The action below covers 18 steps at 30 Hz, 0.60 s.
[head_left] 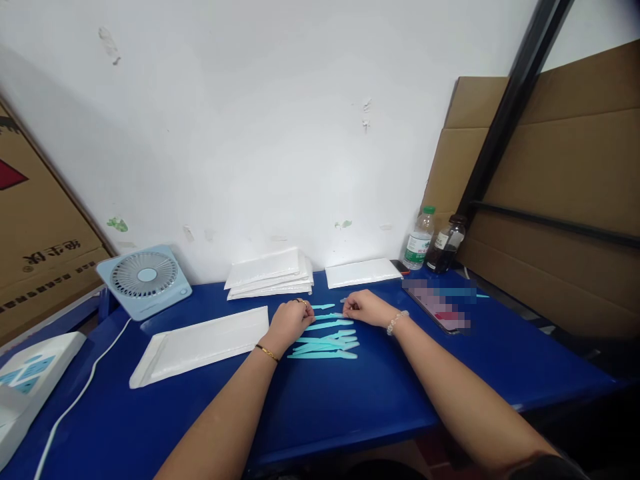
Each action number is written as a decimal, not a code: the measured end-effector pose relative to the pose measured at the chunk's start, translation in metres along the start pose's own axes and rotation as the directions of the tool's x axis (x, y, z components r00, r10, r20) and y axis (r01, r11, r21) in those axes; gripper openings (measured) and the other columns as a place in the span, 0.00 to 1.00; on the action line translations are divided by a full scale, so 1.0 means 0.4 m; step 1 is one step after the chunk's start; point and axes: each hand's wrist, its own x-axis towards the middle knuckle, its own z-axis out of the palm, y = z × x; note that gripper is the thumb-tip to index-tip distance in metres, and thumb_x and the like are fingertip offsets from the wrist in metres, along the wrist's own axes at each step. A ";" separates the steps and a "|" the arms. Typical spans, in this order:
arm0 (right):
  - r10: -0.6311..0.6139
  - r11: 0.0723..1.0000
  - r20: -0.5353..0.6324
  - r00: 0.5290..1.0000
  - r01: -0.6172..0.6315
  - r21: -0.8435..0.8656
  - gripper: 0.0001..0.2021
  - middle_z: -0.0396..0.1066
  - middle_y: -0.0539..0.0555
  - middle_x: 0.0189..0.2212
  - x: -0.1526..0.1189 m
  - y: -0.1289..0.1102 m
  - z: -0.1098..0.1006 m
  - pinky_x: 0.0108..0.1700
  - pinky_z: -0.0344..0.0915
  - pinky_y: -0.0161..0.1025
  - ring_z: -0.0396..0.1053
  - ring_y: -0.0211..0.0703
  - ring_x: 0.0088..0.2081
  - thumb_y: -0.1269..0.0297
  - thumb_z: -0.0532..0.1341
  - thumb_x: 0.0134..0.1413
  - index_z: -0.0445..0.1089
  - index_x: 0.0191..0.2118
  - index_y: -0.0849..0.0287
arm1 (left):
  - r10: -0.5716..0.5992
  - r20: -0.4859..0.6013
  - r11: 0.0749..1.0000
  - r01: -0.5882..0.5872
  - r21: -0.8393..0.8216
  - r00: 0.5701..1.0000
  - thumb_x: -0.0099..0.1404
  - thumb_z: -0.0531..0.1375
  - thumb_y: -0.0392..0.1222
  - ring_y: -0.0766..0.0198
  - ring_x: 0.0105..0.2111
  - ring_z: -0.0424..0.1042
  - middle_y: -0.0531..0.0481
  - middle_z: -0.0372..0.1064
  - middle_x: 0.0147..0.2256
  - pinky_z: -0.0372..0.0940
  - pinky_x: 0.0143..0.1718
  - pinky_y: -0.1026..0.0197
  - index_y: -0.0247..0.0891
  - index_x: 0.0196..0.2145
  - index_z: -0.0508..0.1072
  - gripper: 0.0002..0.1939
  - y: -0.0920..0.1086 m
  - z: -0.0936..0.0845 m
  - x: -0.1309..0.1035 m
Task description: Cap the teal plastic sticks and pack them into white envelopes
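Several thin turquoise sticks (pixel 325 356) lie roughly parallel on the blue table, some crossing each other. At their left ends is my left hand (pixel 291 323), its fingers pinched on one turquoise stick (pixel 327 316) near the back of the row. My right hand (pixel 364 308) is closed at the right end of that same stick. Another short turquoise stick (pixel 325 307) lies just behind it, partly hidden by my left fingers.
White padded envelopes (pixel 267 272) are stacked by the wall, with another envelope (pixel 363 272) to their right and one (pixel 210 340) at left. A fan (pixel 147 275), a white cable, a phone (pixel 433 307) and two bottles (pixel 419 243) surround the work area.
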 end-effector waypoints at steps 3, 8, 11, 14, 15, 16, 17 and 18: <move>-0.019 1.000 0.018 1.000 0.019 0.002 0.06 0.76 0.51 0.28 -0.001 -0.014 0.004 0.30 0.61 0.32 0.71 0.40 0.29 0.69 0.60 0.48 0.75 0.28 0.59 | 0.034 -0.001 0.999 -0.034 0.000 0.999 0.58 0.59 0.40 0.62 0.32 0.69 0.51 0.72 0.31 0.57 0.32 0.63 0.39 0.28 0.72 0.04 0.008 0.005 -0.002; -0.011 1.000 -0.029 1.000 0.012 0.023 0.07 0.75 0.52 0.30 0.001 0.009 -0.007 0.34 0.63 0.34 0.71 0.40 0.31 0.66 0.60 0.50 0.76 0.31 0.59 | 0.032 0.029 0.993 -0.028 -0.114 0.999 0.60 0.58 0.46 0.61 0.33 0.70 0.51 0.72 0.32 0.60 0.34 0.63 0.41 0.33 0.74 0.08 -0.008 0.000 -0.006; -0.011 0.996 -0.198 0.980 -0.006 -0.084 0.08 0.73 0.55 0.35 0.009 0.041 -0.013 0.37 0.63 0.36 0.69 0.41 0.33 0.66 0.61 0.50 0.75 0.37 0.59 | -0.012 -0.105 0.998 0.005 -0.067 0.994 0.60 0.57 0.45 0.58 0.42 0.69 0.49 0.72 0.42 0.61 0.42 0.61 0.42 0.42 0.73 0.12 -0.038 -0.005 -0.003; -0.025 0.990 -0.217 0.976 -0.006 -0.141 0.06 0.71 0.55 0.34 0.020 0.062 -0.009 0.37 0.62 0.36 0.67 0.40 0.32 0.70 0.61 0.49 0.75 0.34 0.59 | -0.045 -0.108 0.999 0.042 -0.030 0.993 0.60 0.57 0.41 0.57 0.43 0.68 0.48 0.72 0.41 0.61 0.42 0.60 0.41 0.40 0.74 0.10 -0.065 -0.005 0.003; -0.015 0.993 -0.206 0.978 -0.010 -0.122 0.05 0.71 0.54 0.32 0.023 0.064 -0.005 0.36 0.62 0.36 0.67 0.39 0.31 0.70 0.61 0.49 0.76 0.32 0.59 | -0.054 -0.089 0.998 0.052 -0.031 0.995 0.60 0.57 0.40 0.58 0.41 0.69 0.49 0.72 0.38 0.61 0.40 0.61 0.41 0.37 0.74 0.08 -0.071 -0.003 0.005; -0.001 0.996 -0.194 0.981 -0.017 -0.090 0.05 0.71 0.54 0.30 0.026 0.064 -0.001 0.35 0.62 0.35 0.67 0.39 0.30 0.70 0.61 0.49 0.76 0.31 0.59 | -0.059 -0.075 0.998 0.057 -0.034 0.995 0.60 0.56 0.39 0.59 0.39 0.69 0.49 0.72 0.36 0.61 0.38 0.61 0.41 0.35 0.74 0.07 -0.074 -0.001 0.007; 0.014 0.998 -0.182 0.983 -0.024 -0.052 0.05 0.71 0.53 0.29 0.028 0.063 0.003 0.34 0.62 0.35 0.67 0.39 0.30 0.69 0.62 0.48 0.76 0.30 0.59 | -0.063 -0.068 0.998 0.060 -0.036 0.996 0.60 0.56 0.38 0.60 0.37 0.69 0.50 0.72 0.34 0.61 0.37 0.62 0.41 0.33 0.74 0.07 -0.076 0.000 0.009; 0.025 0.999 -0.169 0.985 -0.028 -0.015 0.05 0.72 0.52 0.28 0.029 0.060 0.007 0.33 0.61 0.34 0.66 0.38 0.29 0.69 0.62 0.48 0.76 0.30 0.59 | -0.066 -0.066 0.997 0.064 -0.038 0.996 0.60 0.56 0.38 0.60 0.36 0.69 0.50 0.71 0.34 0.61 0.36 0.62 0.41 0.32 0.74 0.07 -0.077 0.002 0.011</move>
